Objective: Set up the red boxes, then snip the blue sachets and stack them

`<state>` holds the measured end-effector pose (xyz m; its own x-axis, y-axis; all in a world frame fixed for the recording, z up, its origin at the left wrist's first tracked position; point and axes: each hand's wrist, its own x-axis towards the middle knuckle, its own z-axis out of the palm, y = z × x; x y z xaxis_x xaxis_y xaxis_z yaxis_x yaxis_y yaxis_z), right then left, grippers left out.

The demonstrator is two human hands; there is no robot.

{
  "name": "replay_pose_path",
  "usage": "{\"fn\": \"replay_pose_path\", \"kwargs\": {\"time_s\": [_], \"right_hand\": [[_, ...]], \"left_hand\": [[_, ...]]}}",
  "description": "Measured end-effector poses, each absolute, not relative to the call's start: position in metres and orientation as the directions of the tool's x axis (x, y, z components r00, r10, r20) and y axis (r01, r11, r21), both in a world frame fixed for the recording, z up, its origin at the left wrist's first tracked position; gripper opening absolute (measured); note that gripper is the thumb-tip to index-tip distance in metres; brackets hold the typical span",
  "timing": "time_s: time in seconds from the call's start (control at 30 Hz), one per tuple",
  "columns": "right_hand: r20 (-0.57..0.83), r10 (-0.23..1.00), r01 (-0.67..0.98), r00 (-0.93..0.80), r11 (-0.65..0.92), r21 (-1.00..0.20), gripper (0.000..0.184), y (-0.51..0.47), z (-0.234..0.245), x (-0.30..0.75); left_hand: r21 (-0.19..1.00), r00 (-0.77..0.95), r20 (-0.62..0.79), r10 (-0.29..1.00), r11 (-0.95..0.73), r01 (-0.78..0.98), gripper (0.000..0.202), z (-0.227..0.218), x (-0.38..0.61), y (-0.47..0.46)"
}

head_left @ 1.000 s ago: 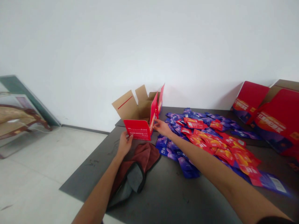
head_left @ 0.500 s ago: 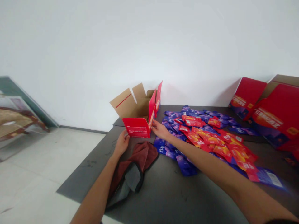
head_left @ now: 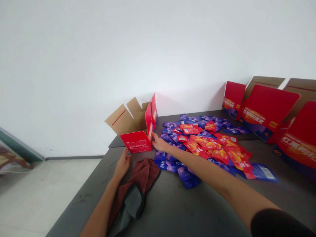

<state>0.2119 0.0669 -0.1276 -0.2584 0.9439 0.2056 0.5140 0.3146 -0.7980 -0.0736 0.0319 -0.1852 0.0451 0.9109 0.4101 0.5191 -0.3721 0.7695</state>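
A red cardboard box (head_left: 137, 141) stands with its flaps up at the far left part of the table, its bare brown inside showing. My right hand (head_left: 159, 143) is against its right side, fingers closed together at the lower part of that wall. By the front left corner is my left hand (head_left: 122, 164), its thumb and fingers apart and its fingertips close to the box's edge; whether they touch it I cannot tell. A crumpled brown and grey cloth (head_left: 145, 172) lies between my forearms. Right of the box spreads a pile of purple pouches (head_left: 185, 174) and red pouches (head_left: 219, 154).
Behind the first box, another red box (head_left: 154, 110) stands by the white wall. Several open red boxes (head_left: 266, 108) line the table's right side. The dark table (head_left: 170, 207) ends at a left edge above a pale floor (head_left: 49, 194). A wooden piece of furniture (head_left: 14, 161) is at far left.
The view has turned to the right, bringing more of the right-hand boxes into sight. My left hand has come slightly away from the box's front corner. My right hand stays at its side.
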Motion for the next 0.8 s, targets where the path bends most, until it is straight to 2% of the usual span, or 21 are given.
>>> {"fn": "replay_pose_path", "kwargs": {"time_s": [0.4, 0.8], "right_hand": [[0.146, 0.958, 0.530, -0.246, 0.260, -0.807, 0.044, 0.074, -0.130, 0.214], [0.086, 0.956, 0.598, -0.281, 0.245, -0.763, 0.041, 0.072, -0.111, 0.215]], "left_hand": [[0.690, 0.162, 0.419, 0.893, -0.430, 0.582, 0.069, -0.189, -0.075, 0.041], [0.643, 0.138, 0.434, 0.890, -0.414, 0.644, 0.075, -0.187, -0.072, 0.045]]}}
